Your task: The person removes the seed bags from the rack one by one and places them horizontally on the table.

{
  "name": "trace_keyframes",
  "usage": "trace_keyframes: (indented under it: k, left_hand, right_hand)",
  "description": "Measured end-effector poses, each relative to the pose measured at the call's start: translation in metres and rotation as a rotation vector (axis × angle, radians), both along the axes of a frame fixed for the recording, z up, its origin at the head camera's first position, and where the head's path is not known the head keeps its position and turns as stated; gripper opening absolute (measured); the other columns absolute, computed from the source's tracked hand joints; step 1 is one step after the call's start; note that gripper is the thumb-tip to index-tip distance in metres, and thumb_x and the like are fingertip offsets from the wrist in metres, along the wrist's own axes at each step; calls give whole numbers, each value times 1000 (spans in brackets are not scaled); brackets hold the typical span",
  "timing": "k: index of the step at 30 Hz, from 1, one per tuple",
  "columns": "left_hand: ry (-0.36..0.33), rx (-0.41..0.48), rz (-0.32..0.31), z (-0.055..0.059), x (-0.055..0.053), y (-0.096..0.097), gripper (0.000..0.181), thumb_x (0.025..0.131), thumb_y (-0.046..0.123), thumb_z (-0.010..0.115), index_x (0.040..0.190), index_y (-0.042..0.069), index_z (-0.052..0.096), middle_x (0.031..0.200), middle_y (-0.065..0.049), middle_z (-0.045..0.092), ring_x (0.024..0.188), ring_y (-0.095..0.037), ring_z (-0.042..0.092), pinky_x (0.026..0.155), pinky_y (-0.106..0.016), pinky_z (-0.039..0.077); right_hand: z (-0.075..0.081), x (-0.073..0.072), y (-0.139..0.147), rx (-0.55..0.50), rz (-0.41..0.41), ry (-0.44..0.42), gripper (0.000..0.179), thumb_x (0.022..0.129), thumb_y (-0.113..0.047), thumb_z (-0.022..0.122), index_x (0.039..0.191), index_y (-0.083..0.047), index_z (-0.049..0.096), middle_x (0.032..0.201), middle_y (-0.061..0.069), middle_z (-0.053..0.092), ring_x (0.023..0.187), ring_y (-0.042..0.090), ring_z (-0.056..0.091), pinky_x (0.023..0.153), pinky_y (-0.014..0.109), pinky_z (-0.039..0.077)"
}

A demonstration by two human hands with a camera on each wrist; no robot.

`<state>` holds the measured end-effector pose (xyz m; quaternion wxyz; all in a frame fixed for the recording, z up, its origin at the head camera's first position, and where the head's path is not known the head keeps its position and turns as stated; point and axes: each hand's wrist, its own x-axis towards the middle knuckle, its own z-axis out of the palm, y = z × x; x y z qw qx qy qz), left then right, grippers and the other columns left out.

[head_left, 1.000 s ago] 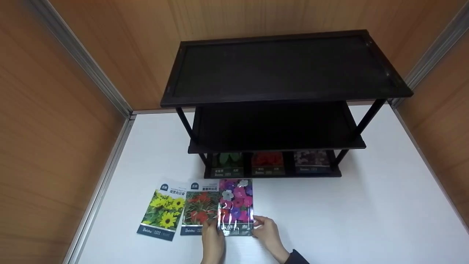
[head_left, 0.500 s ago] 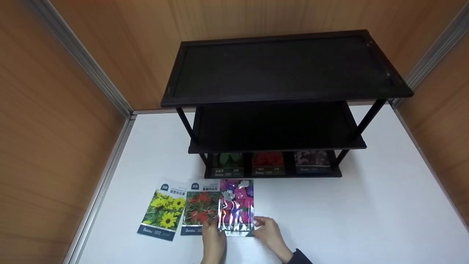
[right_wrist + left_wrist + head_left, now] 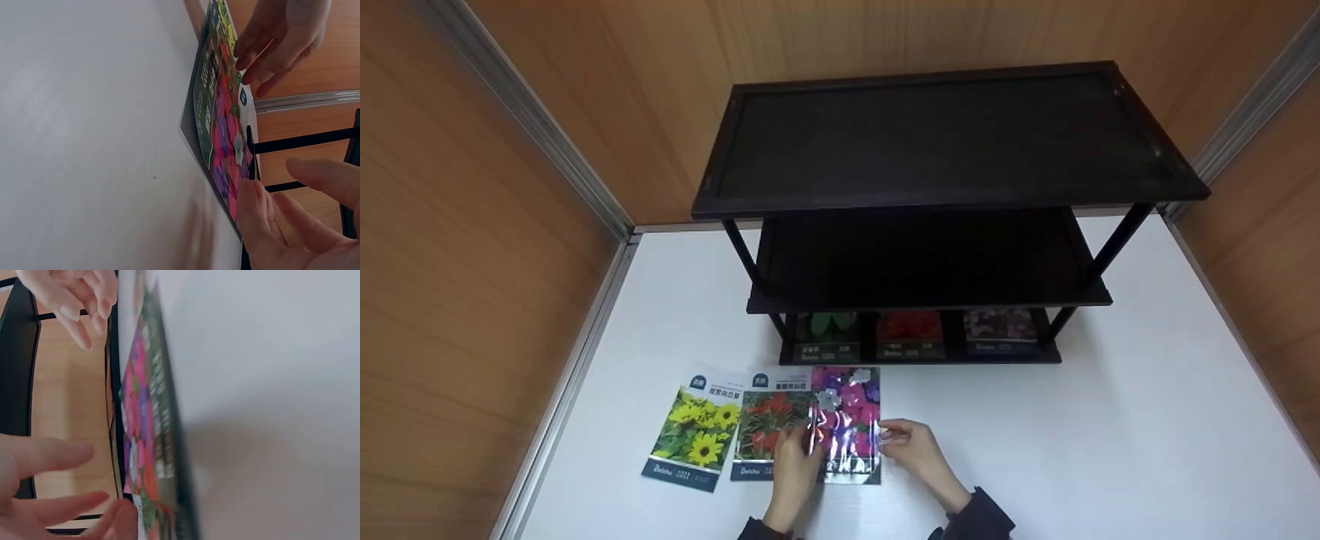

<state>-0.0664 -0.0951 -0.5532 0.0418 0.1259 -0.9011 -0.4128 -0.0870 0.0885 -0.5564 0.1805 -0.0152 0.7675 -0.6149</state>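
Note:
A seed packet with pink and purple flowers (image 3: 847, 420) lies flat on the white table, overlapping the edge of a red-flower seed packet (image 3: 769, 431). A yellow-flower seed packet (image 3: 697, 435) lies tilted further left. My left hand (image 3: 795, 469) hovers at the pink packet's left edge, over part of the red one. At its right edge is my right hand (image 3: 919, 454). In the wrist views, the left hand's fingers (image 3: 50, 453) and the right hand's fingers (image 3: 256, 208) are loosely spread and pinch nothing. Whether any fingertip still touches a packet is unclear.
Behind the packets stands a black three-tier shelf (image 3: 930, 300). Its bottom tier bears a green packet (image 3: 829, 337), a red packet (image 3: 910, 335) and a pale-flower packet (image 3: 1000, 330). Wood-grain panels (image 3: 510, 285) enclose the white table (image 3: 1110, 450).
The pink packet has shifted slightly right. Both hands have loosened from its lower edges and moved up a little along its sides, showing more of the sleeves.

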Motion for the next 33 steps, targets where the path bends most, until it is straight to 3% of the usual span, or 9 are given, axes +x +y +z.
trace_keyframes:
  k: [5,17,20,26,30,31,33]
  left_hand:
    - [20,68,-55,8,-14,-3,34,74,-1,61,107,-10,57,89,-15,54,72,-18,49,61,-30,42]
    - [90,58,-146,17,-54,-6,32,76,-1,56,106,-13,57,85,-17,53,71,-21,48,64,-34,43]
    - [108,36,-150,17,-66,-8,29,77,-2,56,103,-12,58,88,-20,54,74,-24,52,67,-37,44]
    - [132,33,-149,18,-86,-11,23,79,-3,54,98,-15,58,86,-22,53,65,-21,50,58,-33,43]
    - [152,13,-157,18,-96,-14,23,78,-3,55,97,-16,57,89,-26,53,67,-26,53,61,-37,45]
    - [160,8,-159,18,-98,-14,24,78,-3,56,98,-16,57,90,-27,53,69,-29,54,62,-39,45]
    - [181,-15,-158,17,-102,-16,23,78,-3,57,97,-16,58,89,-28,55,76,-33,55,67,-43,45]
  right_hand:
    - [6,-10,-3,-14,25,46,34,72,4,58,105,15,55,85,17,59,75,22,59,62,26,49]
    - [13,-41,-20,-20,32,94,31,72,4,55,101,15,57,84,21,60,71,21,60,64,31,50]
    - [14,-51,-24,1,21,108,32,71,5,54,101,14,57,84,19,61,72,18,59,62,27,49]
    - [16,-68,-25,27,-15,134,30,72,4,55,99,14,59,84,21,61,72,18,57,59,26,48]
    - [1,-83,-25,-36,-33,150,28,72,-1,57,97,12,61,86,22,63,75,23,59,62,32,49]
    - [-16,-91,-24,-78,-21,189,27,74,-6,59,96,8,63,84,18,64,73,20,60,60,30,49]
    - [-23,-98,-24,-96,-24,183,28,73,-7,59,98,5,63,83,16,65,73,20,61,61,31,50]
